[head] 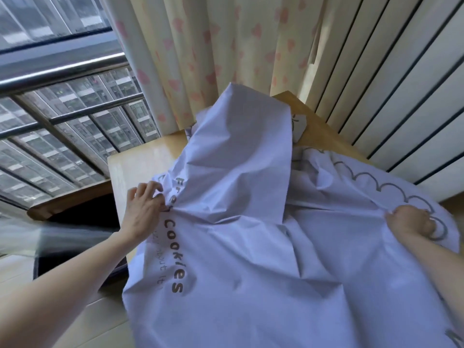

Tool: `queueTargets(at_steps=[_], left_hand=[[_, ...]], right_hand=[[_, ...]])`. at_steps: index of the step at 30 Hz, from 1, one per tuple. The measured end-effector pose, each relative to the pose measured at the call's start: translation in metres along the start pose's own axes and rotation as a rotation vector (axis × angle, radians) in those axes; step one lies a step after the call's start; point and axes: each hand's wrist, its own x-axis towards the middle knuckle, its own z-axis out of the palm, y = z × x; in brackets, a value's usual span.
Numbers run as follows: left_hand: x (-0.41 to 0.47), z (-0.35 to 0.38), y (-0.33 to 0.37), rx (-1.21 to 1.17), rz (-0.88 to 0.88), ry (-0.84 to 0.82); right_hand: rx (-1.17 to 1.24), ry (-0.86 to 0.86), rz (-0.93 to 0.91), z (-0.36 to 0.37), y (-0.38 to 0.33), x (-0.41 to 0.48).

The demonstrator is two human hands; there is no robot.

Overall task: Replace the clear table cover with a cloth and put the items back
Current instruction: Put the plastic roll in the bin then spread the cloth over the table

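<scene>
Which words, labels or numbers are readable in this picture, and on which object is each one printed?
"Fre": large brown letters on the white cloth; the rest of the word is crumpled at the left hand.
"cookies": large brown letters on the same cloth, below that hand.
"about it": small grey line beside "cookies"; its beginning is too blurred to read.
Dark mark at the lower right frame edge: cut off, unreadable.
No other text shows.

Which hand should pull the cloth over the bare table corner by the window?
Probably left. The left hand pinches the cloth right beside that bare table corner; the right hand grips it on the far side, near the wall.
</scene>
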Motion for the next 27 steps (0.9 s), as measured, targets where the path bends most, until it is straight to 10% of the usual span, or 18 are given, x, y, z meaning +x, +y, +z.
queueTargets(at_steps=[4,11,15,20,27], left_hand=[[0.027,-0.015,0.028,-0.253,0.068,0.053],[0.138,-0.042,0.081,-0.607,-0.499,-0.136],[0.161,-0.040,0.082,-0.305,-0.444,-0.085],[0.177,-0.038,0.090,-0.516,-0.361,-0.133],[0.196,-0.039,0.092,-0.121,-0.195,0.051]], right_hand=[[0.047,-0.121,-0.164,-0.019,-0.033,0.001],[-0.138,-0.086,-0.803,-0.034,-0.170,-0.028],[-0.429,-0.038,-0.813,-0.022,-0.176,-0.018],[-0.366,0.050,-0.838,-0.013,-0.171,-0.015],[-0.154,0.148,-0.769,-0.054,-0.172,0.002]])
